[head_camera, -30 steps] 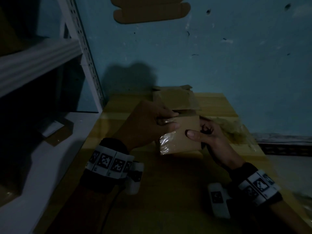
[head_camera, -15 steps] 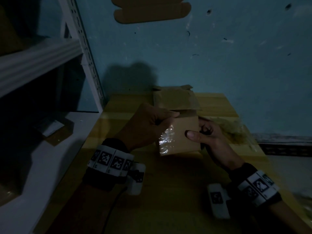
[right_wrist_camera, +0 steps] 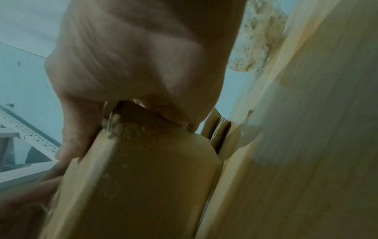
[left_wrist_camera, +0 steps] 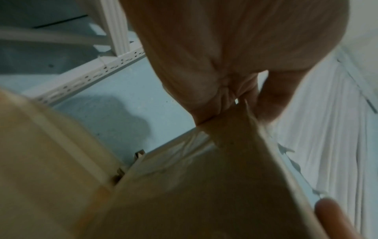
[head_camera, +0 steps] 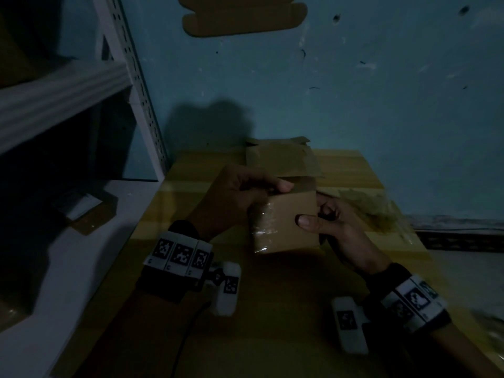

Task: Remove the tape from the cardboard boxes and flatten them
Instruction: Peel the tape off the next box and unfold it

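Over the table (head_camera: 341,165), both hands' fingers (head_camera: 308,221) grip the cardboard box (head_camera: 286,222).

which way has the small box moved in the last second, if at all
no, not noticeably: the box stays just in front of the flattened cardboard at the back of the table.

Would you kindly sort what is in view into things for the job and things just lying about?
For the job: held box, clear tape, second box, left hand, right hand.
Lying about: crumpled tape pile, shelf rack, table.
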